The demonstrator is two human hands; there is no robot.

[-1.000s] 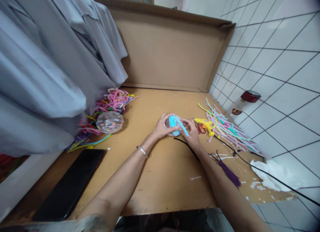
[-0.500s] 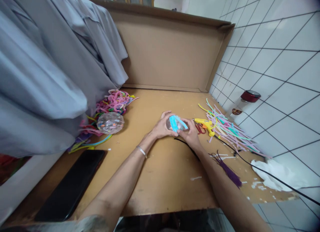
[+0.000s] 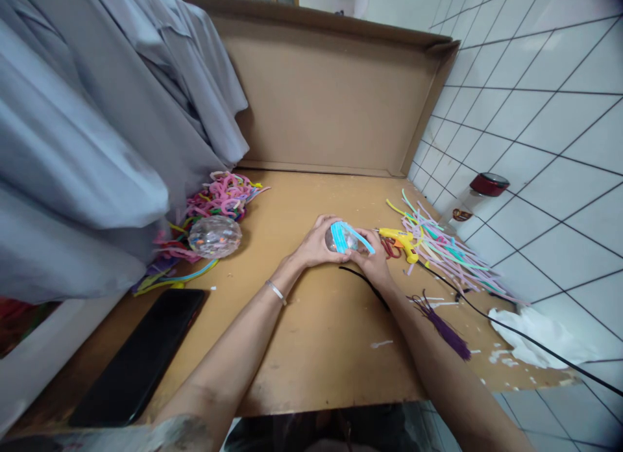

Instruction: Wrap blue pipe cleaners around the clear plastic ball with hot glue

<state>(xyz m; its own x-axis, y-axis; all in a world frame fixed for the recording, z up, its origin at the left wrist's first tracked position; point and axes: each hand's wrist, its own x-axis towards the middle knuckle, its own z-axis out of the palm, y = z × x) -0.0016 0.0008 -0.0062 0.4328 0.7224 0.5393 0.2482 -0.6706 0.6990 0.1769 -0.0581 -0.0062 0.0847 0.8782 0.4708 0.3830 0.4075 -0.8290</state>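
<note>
A small clear ball (image 3: pixel 343 241) wrapped with a light-blue pipe cleaner (image 3: pixel 357 236) sits between both my hands at the middle of the wooden table (image 3: pixel 316 335). My left hand (image 3: pixel 316 243) cups the ball from the left with its fingers curled around it. From the right, my right hand (image 3: pixel 372 257) pinches the ball and the blue strand, whose loose end sticks out over my fingers. A silver bangle (image 3: pixel 276 292) is on my left wrist.
A yellow glue gun (image 3: pixel 399 238) with a black cord (image 3: pixel 511 332) lies right of my hands, beside loose pastel pipe cleaners (image 3: pixel 448 254) and a red-lidded jar (image 3: pixel 479 199). A second clear ball (image 3: pixel 215 236) rests on a colourful pipe-cleaner pile (image 3: pixel 219 199). A black phone (image 3: pixel 141 354), purple tassel (image 3: pixel 442 325), grey cloth (image 3: pixel 87 134).
The blue strand's loose end has swung from lying across the ball to pointing out to the right, and the ball has turned a little in my hands.
</note>
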